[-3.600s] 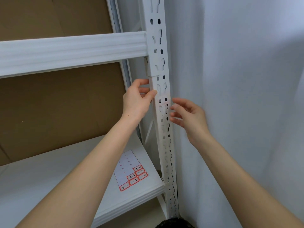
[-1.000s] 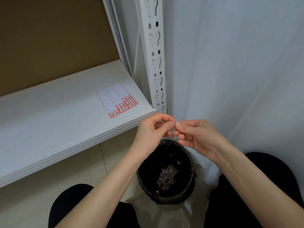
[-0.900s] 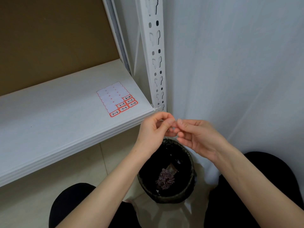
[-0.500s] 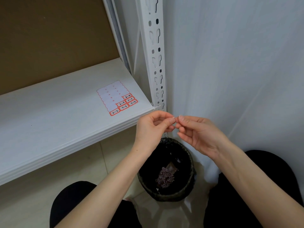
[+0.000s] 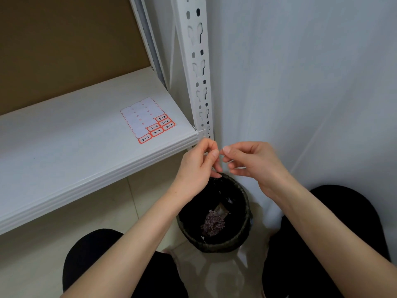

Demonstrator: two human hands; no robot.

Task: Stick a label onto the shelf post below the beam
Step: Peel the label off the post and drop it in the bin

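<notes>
A smooth pale grey wall (image 5: 300, 82) fills the right side, and a matt brown board (image 5: 64, 50) backs the rack on the left. Below it lies a broad white shelf (image 5: 64, 147) with a ribbed front edge. At its right front corner stands the shelf post (image 5: 191, 87), white painted metal, upright, its long axis vertical and its face punched with keyhole slots and small oval holes turned toward the camera. On the glossy tiled floor (image 5: 150, 201) sits a round black bin (image 5: 214, 247) with a woven-looking rim and scraps inside. Above the bin, just under the shelf corner and close to the post, the left hand (image 5: 195, 166) has thumb pressed to forefinger with the other fingers curled. The right hand (image 5: 255, 162) reaches its loosely bent fingers almost to the left fingertips. Whether either holds anything cannot be told. A label sheet (image 5: 139, 119) lies flat on the shelf near the post, mostly peeled. 6 red-edged labels (image 5: 158, 132) remain at its near end, their long sides running across the sheet toward the post.
</notes>
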